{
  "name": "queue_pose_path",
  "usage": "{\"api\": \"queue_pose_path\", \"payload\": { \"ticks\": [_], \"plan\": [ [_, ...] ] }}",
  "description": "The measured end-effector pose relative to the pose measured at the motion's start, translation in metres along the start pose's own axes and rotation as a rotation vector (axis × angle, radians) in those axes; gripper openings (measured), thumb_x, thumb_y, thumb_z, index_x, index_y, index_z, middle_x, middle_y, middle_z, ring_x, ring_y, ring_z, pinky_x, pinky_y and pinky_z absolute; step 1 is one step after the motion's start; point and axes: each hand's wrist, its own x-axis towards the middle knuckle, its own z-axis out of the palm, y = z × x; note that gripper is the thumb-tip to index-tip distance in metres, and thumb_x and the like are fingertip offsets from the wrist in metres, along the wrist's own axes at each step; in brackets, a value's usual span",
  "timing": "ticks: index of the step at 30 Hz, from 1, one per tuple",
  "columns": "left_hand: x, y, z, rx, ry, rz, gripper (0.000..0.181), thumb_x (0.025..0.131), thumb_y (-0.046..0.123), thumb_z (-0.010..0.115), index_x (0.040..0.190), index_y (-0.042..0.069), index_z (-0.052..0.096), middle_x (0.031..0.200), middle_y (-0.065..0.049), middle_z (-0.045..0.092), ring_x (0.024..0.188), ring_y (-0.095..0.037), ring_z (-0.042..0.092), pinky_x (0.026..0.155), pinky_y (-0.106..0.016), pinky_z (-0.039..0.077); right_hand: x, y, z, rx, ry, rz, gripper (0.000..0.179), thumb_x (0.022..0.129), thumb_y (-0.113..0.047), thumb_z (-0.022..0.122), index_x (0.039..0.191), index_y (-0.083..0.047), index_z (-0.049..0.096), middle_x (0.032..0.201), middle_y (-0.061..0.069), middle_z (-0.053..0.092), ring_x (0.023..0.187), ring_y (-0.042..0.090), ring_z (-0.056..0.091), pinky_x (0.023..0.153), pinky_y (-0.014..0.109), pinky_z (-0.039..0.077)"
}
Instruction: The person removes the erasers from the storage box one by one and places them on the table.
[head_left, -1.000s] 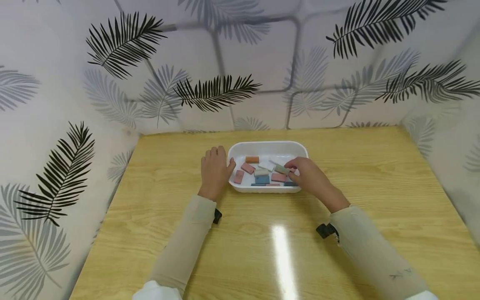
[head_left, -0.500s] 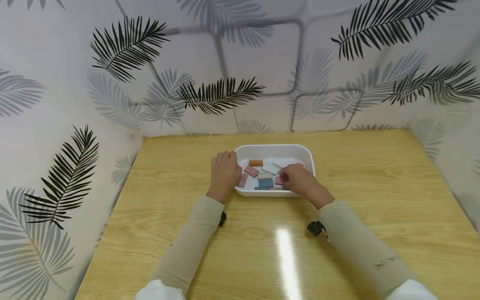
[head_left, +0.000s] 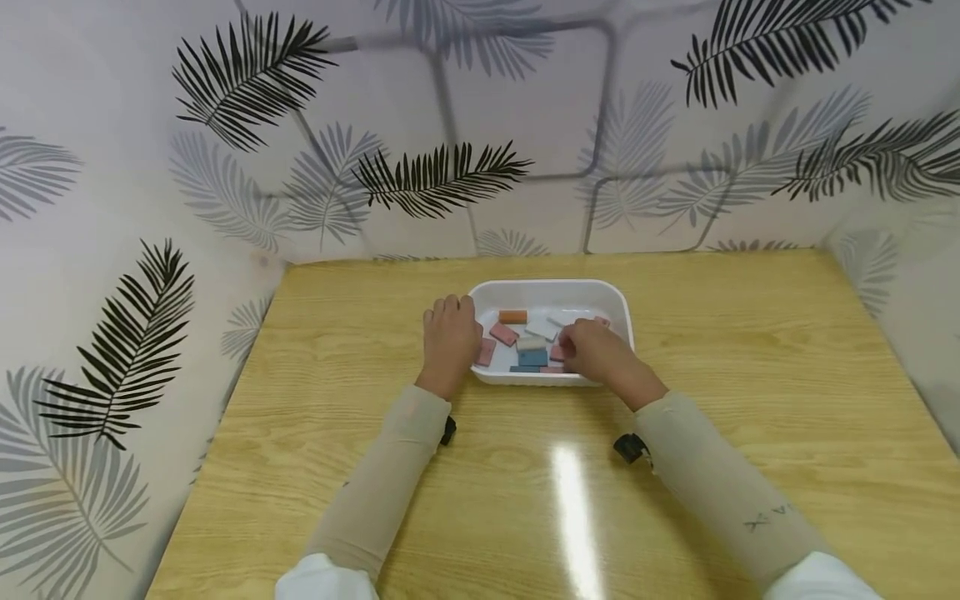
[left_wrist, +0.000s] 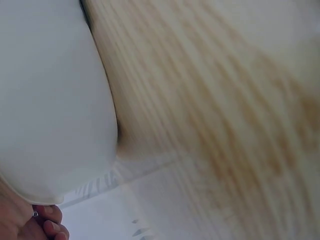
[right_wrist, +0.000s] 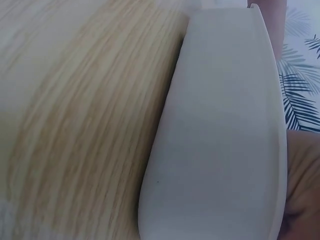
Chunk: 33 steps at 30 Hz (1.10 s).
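Note:
A white rectangular tray point(head_left: 551, 287) holds small flat blocks in several colours. At its left end my left hand point(head_left: 450, 342) grips the rim; in the left wrist view its curled fingers point(left_wrist: 50, 215) lie just under that edge. My right hand point(head_left: 600, 354) reaches over the front right rim, fingers bent down among the blocks. What those fingers hold cannot be told, since the back of the hand hides them. Close to them lie a pink block point(head_left: 557, 353) and a white one point(head_left: 542, 331). Further left are a blue block point(head_left: 532, 357), a cream block point(head_left: 531, 342) and an orange block point(head_left: 513, 317).
The tray stands on a wood-grain table point(head_left: 495, 475) near its back edge. Behind and at the left rises a pale wall point(head_left: 517, 108) with a leaf pattern. A dark wrist camera point(head_left: 630, 447) is strapped under the right sleeve point(head_left: 720, 483).
My right hand has moved left and further into the tray, and now covers the greenish block near its fingertips a second ago. My left hand has closed in on the tray's left rim.

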Motion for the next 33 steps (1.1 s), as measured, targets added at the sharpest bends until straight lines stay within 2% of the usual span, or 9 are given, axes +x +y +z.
{"api": "queue_pose_path", "payload": {
  "ticks": [3,7,12,17,21,25,29,33],
  "plan": [
    [0.0,0.001,0.0,-0.004,0.004,-0.002,0.022,0.092,0.023,0.052,0.104,0.005,0.053,0.092,-0.008,0.048,0.086,-0.023,0.041,0.073,-0.035,0.032,-0.003,0.003,0.0,0.008,0.04,-0.004,0.024,0.079,-0.015,0.072,0.095,-0.001,0.062,0.082,0.006,0.055,0.076,0.021,0.049,0.071,0.035,0.042],
    [0.001,0.002,0.001,-0.018,-0.005,-0.004,0.023,0.092,0.022,0.053,0.105,0.004,0.053,0.094,-0.009,0.049,0.088,-0.024,0.042,0.074,-0.036,0.033,-0.008,0.005,-0.001,0.012,0.135,-0.007,0.027,0.079,-0.019,0.07,0.096,0.0,0.06,0.083,0.007,0.053,0.077,0.022,0.048,0.07,0.034,0.042],
    [0.002,0.002,0.003,-0.014,-0.024,-0.015,0.023,0.092,0.023,0.052,0.107,0.005,0.052,0.096,-0.008,0.049,0.089,-0.023,0.042,0.076,-0.036,0.034,-0.022,0.003,-0.006,0.065,0.223,0.0,0.031,0.077,-0.017,0.069,0.1,0.001,0.059,0.086,0.009,0.052,0.077,0.022,0.048,0.067,0.033,0.042],
    [0.001,0.001,0.002,-0.03,-0.014,-0.016,0.021,0.092,0.022,0.052,0.105,0.005,0.052,0.094,-0.008,0.048,0.089,-0.023,0.041,0.076,-0.036,0.034,-0.042,-0.001,-0.02,0.145,0.272,0.014,0.03,0.077,-0.014,0.067,0.1,0.001,0.057,0.089,0.011,0.052,0.077,0.023,0.049,0.067,0.034,0.043],
    [0.001,0.0,0.002,-0.046,-0.011,-0.009,0.021,0.092,0.022,0.052,0.105,0.005,0.053,0.094,-0.008,0.048,0.088,-0.023,0.041,0.075,-0.036,0.034,-0.057,0.001,-0.03,0.192,0.284,0.059,0.032,0.078,-0.015,0.065,0.104,0.002,0.056,0.091,0.012,0.053,0.08,0.024,0.049,0.069,0.035,0.044],
    [0.002,0.0,0.002,-0.054,-0.022,-0.01,0.022,0.092,0.022,0.052,0.106,0.005,0.053,0.095,-0.008,0.049,0.088,-0.024,0.042,0.075,-0.037,0.034,-0.074,0.013,-0.039,0.219,0.324,0.13,0.035,0.079,-0.017,0.062,0.108,0.003,0.055,0.096,0.014,0.052,0.084,0.026,0.051,0.071,0.038,0.045],
    [0.003,0.0,0.001,-0.062,-0.018,-0.008,0.02,0.092,0.022,0.051,0.103,0.006,0.053,0.094,-0.008,0.048,0.087,-0.023,0.042,0.075,-0.037,0.034,-0.091,0.033,-0.046,0.224,0.379,0.186,0.036,0.081,-0.019,0.062,0.109,0.004,0.055,0.098,0.016,0.054,0.086,0.028,0.053,0.072,0.041,0.046],
    [0.002,-0.001,0.001,-0.068,-0.017,-0.01,0.019,0.092,0.022,0.051,0.102,0.006,0.052,0.093,-0.007,0.047,0.086,-0.023,0.041,0.074,-0.036,0.034,-0.107,0.056,-0.051,0.222,0.376,0.234,0.04,0.085,-0.024,0.061,0.11,0.006,0.054,0.098,0.02,0.057,0.088,0.031,0.056,0.072,0.044,0.046]
  ]
}}
